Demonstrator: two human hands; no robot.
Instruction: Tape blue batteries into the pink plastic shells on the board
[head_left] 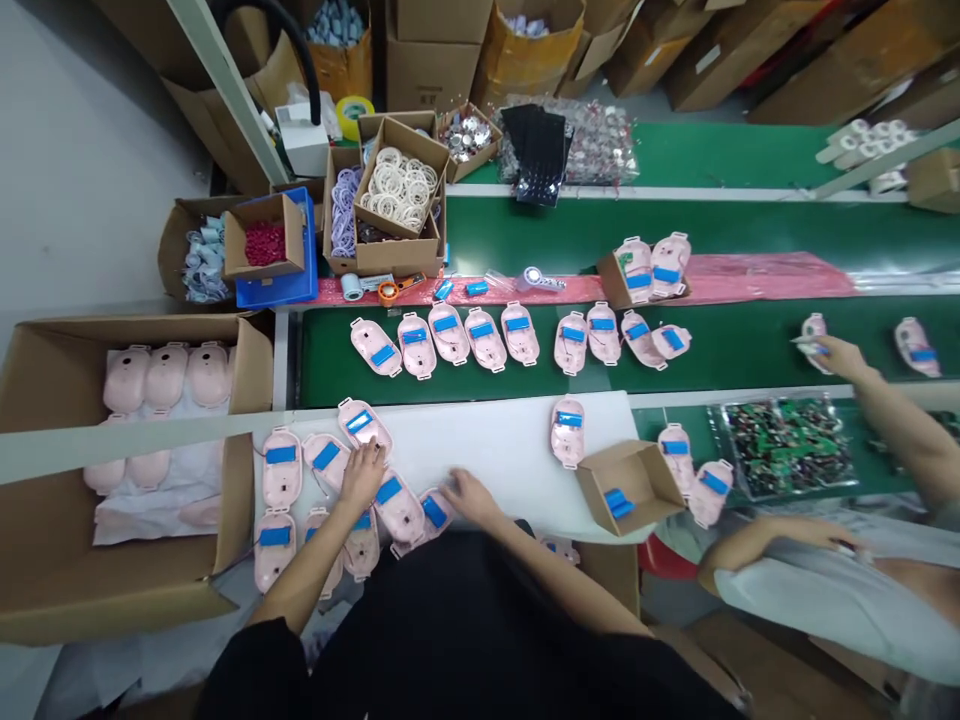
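My left hand (363, 476) closes its fingers on the lower end of a pink plastic shell (357, 422) with a blue battery pack inside. Beside that hand, more such shells with blue packs lie close together, one a pink shell (280, 482) at the left. My right hand (471, 497) is low over the white board (495, 440), fingers apart, at the right edge of another pink shell (433, 514). Whether it touches that shell is hard to see. My forearms and dark clothing hide parts of the nearest shells.
A large carton (247, 450) with pink shells stands at left. Shells line the green belt (480, 388) ahead. A small carton (651, 478) holding blue packs sits right. A co-worker's hand (838, 357) is at a shell on the far right, near bagged circuit boards (784, 445).
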